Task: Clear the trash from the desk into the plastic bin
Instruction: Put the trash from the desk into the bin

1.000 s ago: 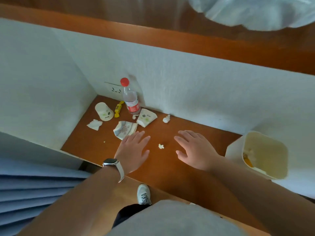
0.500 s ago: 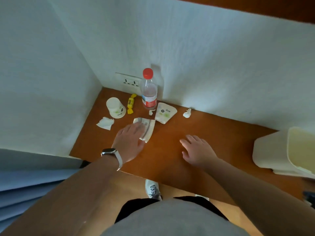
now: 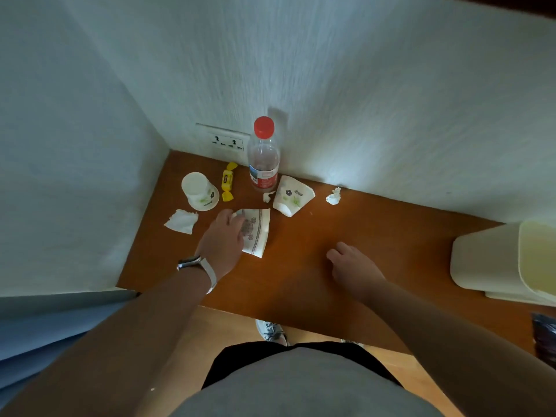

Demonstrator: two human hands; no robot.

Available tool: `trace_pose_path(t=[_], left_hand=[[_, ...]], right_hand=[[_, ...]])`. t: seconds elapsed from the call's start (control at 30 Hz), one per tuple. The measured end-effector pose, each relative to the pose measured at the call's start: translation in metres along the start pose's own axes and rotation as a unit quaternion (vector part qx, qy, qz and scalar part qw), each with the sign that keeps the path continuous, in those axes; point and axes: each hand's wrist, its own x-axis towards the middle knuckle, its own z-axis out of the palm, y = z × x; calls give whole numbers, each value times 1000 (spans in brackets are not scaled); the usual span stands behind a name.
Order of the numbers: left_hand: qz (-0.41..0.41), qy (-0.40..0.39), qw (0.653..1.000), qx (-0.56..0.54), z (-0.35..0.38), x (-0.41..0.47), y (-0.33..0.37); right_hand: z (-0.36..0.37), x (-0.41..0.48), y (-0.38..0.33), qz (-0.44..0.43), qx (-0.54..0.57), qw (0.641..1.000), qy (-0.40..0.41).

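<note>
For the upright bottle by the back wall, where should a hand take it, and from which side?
Probably round the labelled body of the bottle, coming from the near side: it stands upright with the wall right behind it, and its round sides suit a wrap grip.

On the tabletop (image 3: 301, 281) the bottle (image 3: 263, 158) stood at the back wall (image 3: 361, 115), a wrapped sweet (image 3: 227, 182) and an upturned cup (image 3: 200, 191) to its left, a flattened cup (image 3: 291, 195) to its right; the bin (image 3: 487, 260) sat far right
</note>
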Motion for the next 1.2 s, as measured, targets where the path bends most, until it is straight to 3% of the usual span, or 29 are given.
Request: trace_pose_path(t=[0.27,0.47,0.8,1.0,1.2], left_hand=[[48,-2,999,-25,-1,-9,8],[86,10,995,-57,-10,-18,52],[188,39,976,-105,-14,-12,188],[243,18,962,-125,-2,-9,282],[280,-11,952,-123,2,-4,379]], right_hand=[[-5,-4,1,-12,12,999,40],[-20,-22,12,-22,34,995,92],[-60,-95,87,30,81,969,232],[-77,-153,150,78,118,933,332],[-83,-200,213,151,162,903,369]])
